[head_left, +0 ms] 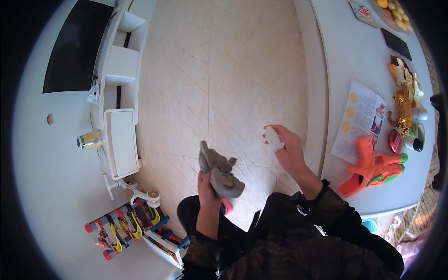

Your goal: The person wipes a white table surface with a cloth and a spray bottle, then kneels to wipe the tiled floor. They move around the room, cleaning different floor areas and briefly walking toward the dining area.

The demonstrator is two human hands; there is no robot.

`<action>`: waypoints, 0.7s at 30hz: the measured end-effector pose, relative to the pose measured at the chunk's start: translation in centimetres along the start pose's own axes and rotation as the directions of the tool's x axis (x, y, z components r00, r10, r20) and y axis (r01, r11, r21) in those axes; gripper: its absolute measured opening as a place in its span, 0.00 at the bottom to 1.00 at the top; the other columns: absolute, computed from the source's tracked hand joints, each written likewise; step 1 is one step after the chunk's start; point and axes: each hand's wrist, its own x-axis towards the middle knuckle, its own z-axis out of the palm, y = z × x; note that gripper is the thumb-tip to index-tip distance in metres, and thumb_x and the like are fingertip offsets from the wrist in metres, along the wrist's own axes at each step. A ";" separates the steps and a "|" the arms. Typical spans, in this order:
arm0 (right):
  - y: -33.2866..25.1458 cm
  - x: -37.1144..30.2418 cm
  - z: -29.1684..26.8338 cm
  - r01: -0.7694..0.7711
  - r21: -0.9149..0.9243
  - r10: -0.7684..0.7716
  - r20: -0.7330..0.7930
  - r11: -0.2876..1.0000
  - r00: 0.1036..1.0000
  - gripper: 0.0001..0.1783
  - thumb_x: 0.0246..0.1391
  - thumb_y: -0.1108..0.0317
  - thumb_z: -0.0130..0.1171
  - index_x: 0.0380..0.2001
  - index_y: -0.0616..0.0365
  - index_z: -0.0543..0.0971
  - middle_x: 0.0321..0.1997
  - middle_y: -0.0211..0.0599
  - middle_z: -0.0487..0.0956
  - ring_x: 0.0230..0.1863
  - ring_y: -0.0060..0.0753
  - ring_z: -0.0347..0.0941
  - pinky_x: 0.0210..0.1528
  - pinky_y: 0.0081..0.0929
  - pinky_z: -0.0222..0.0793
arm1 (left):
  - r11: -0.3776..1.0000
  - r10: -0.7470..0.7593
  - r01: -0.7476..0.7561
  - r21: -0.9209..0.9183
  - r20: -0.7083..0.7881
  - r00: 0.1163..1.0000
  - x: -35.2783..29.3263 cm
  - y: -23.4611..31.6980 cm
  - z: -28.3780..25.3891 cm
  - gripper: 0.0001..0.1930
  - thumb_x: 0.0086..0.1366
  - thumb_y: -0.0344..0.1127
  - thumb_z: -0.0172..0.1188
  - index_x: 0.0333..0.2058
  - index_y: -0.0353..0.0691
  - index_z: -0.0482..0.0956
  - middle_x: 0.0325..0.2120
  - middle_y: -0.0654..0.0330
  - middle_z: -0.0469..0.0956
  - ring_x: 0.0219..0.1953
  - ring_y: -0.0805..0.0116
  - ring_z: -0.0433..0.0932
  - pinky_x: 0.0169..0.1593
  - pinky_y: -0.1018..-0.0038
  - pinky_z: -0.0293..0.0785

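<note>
My left hand (207, 192) is closed round a crumpled grey cloth bundle (219, 170), which hangs over the floor in front of my knees. Folds and a small pointed flap stick out of it; whether it is a rag or a soft toy I cannot tell. A bit of pink (227, 206) shows just below the bundle. Off to the right, my right hand (291, 150) pinches a small white wad (274, 140) that looks like tissue. The two hands are well apart, and the grey bundle does not touch the white wad.
On the right, a white table (340, 51) bears an orange toy gun (373, 168), a printed sheet (358, 120), a golden figurine (402, 109), a phone (396, 44) and fruit (396, 14). A white cabinet (122, 65) stands left, beside a toy track rack (126, 226).
</note>
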 end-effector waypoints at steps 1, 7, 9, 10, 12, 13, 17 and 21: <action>-0.2 0.0 -0.2 -0.027 0.053 0.027 0.009 0.998 1.000 0.19 0.59 0.80 0.59 0.54 0.64 0.79 0.42 0.41 0.84 0.43 0.31 0.81 0.45 0.28 0.76 | 0.999 -0.039 0.039 0.018 -0.026 0.999 0.5 0.9 0.1 0.23 0.73 0.32 0.49 0.65 0.35 0.66 0.56 0.46 0.77 0.55 0.49 0.81 0.57 0.53 0.80; -2.3 0.1 -1.5 -0.098 0.224 0.087 0.059 0.970 0.994 0.14 0.67 0.79 0.54 0.55 0.65 0.78 0.46 0.37 0.82 0.49 0.28 0.80 0.52 0.28 0.78 | 0.992 -0.129 0.128 0.020 0.055 0.990 4.5 2.7 2.0 0.23 0.74 0.32 0.49 0.65 0.35 0.65 0.57 0.48 0.76 0.54 0.51 0.81 0.57 0.54 0.81; -2.9 0.2 -1.7 -0.170 0.236 0.157 0.072 0.957 0.985 0.14 0.70 0.75 0.54 0.55 0.65 0.77 0.48 0.38 0.81 0.51 0.28 0.80 0.54 0.29 0.78 | 0.982 -0.190 0.191 -0.003 0.071 0.979 5.8 2.0 2.9 0.24 0.73 0.32 0.50 0.65 0.35 0.65 0.58 0.48 0.75 0.55 0.51 0.80 0.58 0.55 0.80; -3.1 0.2 -1.7 -0.142 0.246 0.128 0.072 0.959 0.989 0.14 0.71 0.74 0.54 0.56 0.65 0.77 0.49 0.38 0.81 0.52 0.28 0.80 0.54 0.29 0.78 | 0.974 -0.228 0.228 0.017 0.035 0.973 6.3 1.7 3.1 0.24 0.73 0.32 0.50 0.65 0.35 0.65 0.58 0.48 0.75 0.56 0.51 0.80 0.58 0.55 0.80; -3.6 0.1 -1.7 -0.187 0.261 0.177 0.060 0.947 0.982 0.15 0.72 0.72 0.54 0.57 0.65 0.76 0.50 0.39 0.81 0.53 0.29 0.79 0.55 0.29 0.77 | 0.970 -0.240 0.237 0.044 0.094 0.966 6.9 1.4 3.0 0.24 0.72 0.32 0.52 0.65 0.36 0.66 0.57 0.48 0.75 0.57 0.53 0.79 0.59 0.56 0.79; -3.7 0.0 -1.8 -0.183 0.256 0.176 0.051 0.949 0.983 0.15 0.72 0.72 0.54 0.57 0.65 0.76 0.50 0.39 0.81 0.53 0.29 0.79 0.55 0.29 0.77 | 0.970 -0.244 0.240 0.050 0.091 0.966 7.2 1.6 2.7 0.24 0.72 0.33 0.52 0.65 0.36 0.66 0.57 0.49 0.75 0.57 0.54 0.79 0.60 0.56 0.79; -3.7 -0.2 -2.3 -0.149 0.221 0.147 0.025 0.964 0.989 0.17 0.71 0.72 0.54 0.59 0.65 0.75 0.51 0.41 0.81 0.53 0.29 0.79 0.57 0.29 0.77 | 0.979 -0.195 0.202 -0.031 0.143 0.970 8.1 4.0 0.2 0.22 0.75 0.41 0.51 0.62 0.36 0.71 0.54 0.52 0.78 0.56 0.54 0.79 0.61 0.56 0.76; -3.0 -0.1 -2.5 0.001 0.207 0.000 -0.006 0.978 1.000 0.18 0.69 0.76 0.55 0.60 0.66 0.75 0.53 0.43 0.81 0.55 0.33 0.80 0.57 0.31 0.77 | 0.981 -0.164 0.173 -0.093 0.101 0.981 8.5 7.4 -1.6 0.24 0.78 0.42 0.47 0.66 0.35 0.67 0.60 0.49 0.75 0.58 0.52 0.76 0.62 0.53 0.73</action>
